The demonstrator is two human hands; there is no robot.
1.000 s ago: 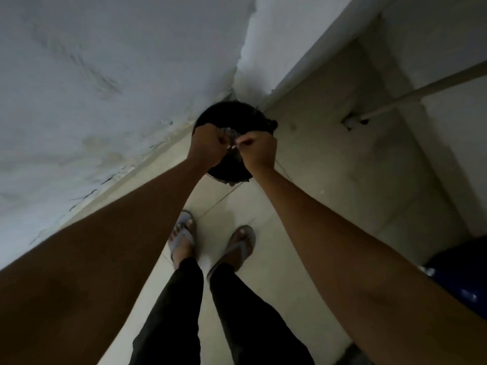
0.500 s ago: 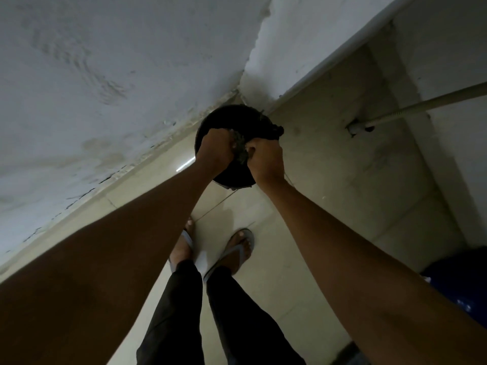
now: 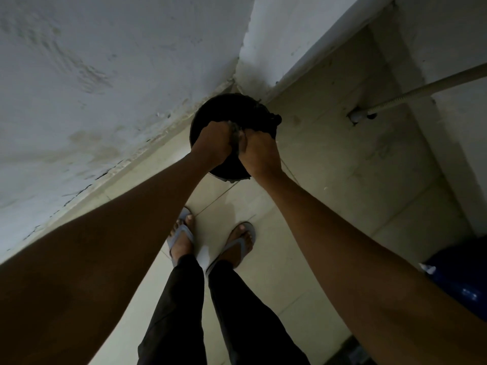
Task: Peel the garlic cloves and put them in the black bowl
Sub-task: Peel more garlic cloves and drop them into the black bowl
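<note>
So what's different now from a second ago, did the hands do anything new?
Barely. Both hands, left and right, closed tighter together around the small pale thing, now nearly hidden. They stay above the black bowl; the feet shifted slightly.

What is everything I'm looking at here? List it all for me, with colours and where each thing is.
bowl: one, black, on the floor in the wall corner, under the hands
small item: one, greyish, pinched between both hands over the bowl; too dim to identify
pipe: one, pale, slanting from the right edge down to the floor
blue thing: one, dark blue, at the right edge
floor: pale tiles
wall: white, stained, on the left
flip-flops: two, grey, on the feet
trousers: black, bottom centre
left hand: fingers curled on the item
right hand: fingers curled on the item
</note>
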